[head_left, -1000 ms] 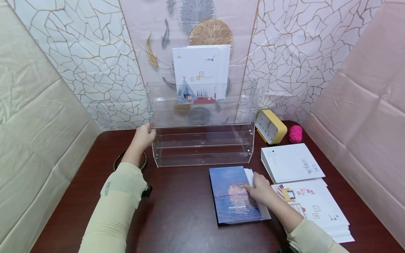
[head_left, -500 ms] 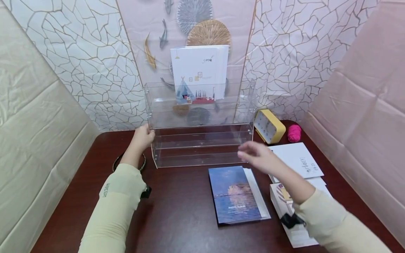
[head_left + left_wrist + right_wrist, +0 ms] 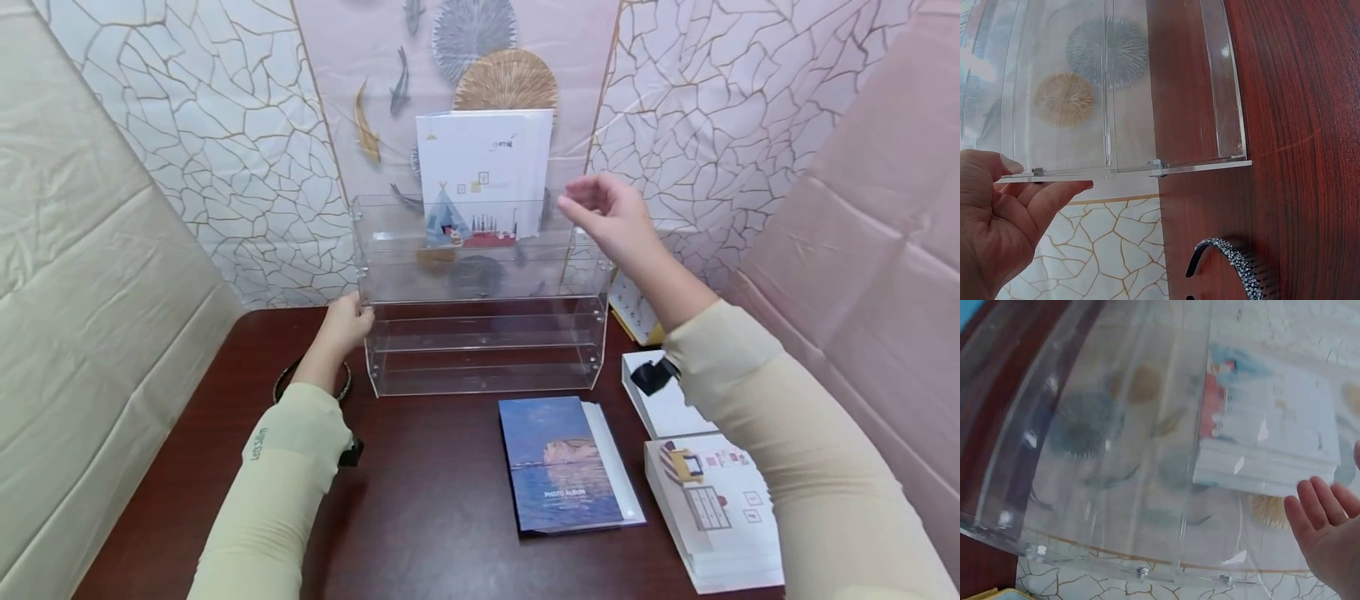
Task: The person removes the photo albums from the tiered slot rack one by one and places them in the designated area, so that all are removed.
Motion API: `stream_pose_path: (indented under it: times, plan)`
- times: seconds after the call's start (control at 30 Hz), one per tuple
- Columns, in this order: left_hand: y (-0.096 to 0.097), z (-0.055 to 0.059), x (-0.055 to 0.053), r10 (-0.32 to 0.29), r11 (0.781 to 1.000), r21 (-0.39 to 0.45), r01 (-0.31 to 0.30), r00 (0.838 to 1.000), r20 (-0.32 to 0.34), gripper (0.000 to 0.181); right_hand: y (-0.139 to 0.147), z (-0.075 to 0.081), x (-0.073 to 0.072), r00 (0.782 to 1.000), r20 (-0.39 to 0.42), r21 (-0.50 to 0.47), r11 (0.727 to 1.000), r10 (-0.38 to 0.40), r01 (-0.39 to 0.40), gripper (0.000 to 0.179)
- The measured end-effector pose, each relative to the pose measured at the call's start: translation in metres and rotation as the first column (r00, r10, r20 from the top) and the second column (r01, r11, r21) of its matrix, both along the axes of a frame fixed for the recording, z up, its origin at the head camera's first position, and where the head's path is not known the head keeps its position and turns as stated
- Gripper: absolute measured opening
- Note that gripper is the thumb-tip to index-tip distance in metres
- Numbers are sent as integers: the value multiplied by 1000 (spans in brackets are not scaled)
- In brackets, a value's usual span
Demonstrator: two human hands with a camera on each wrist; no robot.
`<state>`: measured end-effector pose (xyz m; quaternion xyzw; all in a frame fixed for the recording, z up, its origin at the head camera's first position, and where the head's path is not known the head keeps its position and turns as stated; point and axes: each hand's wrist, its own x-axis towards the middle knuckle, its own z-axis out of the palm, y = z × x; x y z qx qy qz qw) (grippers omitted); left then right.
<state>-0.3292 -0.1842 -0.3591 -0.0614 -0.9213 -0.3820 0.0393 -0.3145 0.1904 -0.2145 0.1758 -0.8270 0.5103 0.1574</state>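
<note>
A clear tiered acrylic rack (image 3: 483, 388) stands at the back of the table. My left hand (image 3: 345, 323) grips its left side panel; in the left wrist view the thumb lies on one face of the panel (image 3: 1197, 167) and the fingers on the other. A white photo album (image 3: 486, 154) with a tent picture stands upright on the top tier. Just right of that album my right hand (image 3: 618, 218) is raised, fingers loosely bent and holding nothing. In the right wrist view its fingertips (image 3: 1293, 509) come close to the album's page edges. A blue photo album (image 3: 555, 467) lies on the table.
Two white albums lie at the right, one plain (image 3: 663, 404) and one with a furniture picture (image 3: 708, 508), partly behind the right sleeve. A yellow clock (image 3: 633, 308) sits right of the rack, partly covered by my arm. A glittery headband (image 3: 1229, 253) lies by the left forearm.
My right hand has let go of the blue photo album and risen up and back to the white album on the top tier. The left hand keeps its grip on the rack.
</note>
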Motion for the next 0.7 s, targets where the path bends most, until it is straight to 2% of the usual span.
stream_pose_path:
  times: [0.17, 0.4, 0.57, 0.7]
  plan:
    - [1, 0, 0, 3, 1000, 11, -3, 1000, 6, 33, -9, 14, -26, 997, 5, -76, 994, -77, 78, 52]
    - [2, -1, 0, 3, 1000, 16, -4, 1000, 20, 36, -21, 23, -52, 992, 64, -100, 988, -109, 115, 70]
    - [0, -2, -1, 2, 1000, -8, -2, 1000, 16, 37, -29, 23, -66, 990, 102, -144, 983, -102, 116, 72]
    - [-1, -2, -2, 1, 1000, -7, -1, 1000, 20, 38, -36, 21, -73, 988, 114, -217, 968, -106, 129, 66]
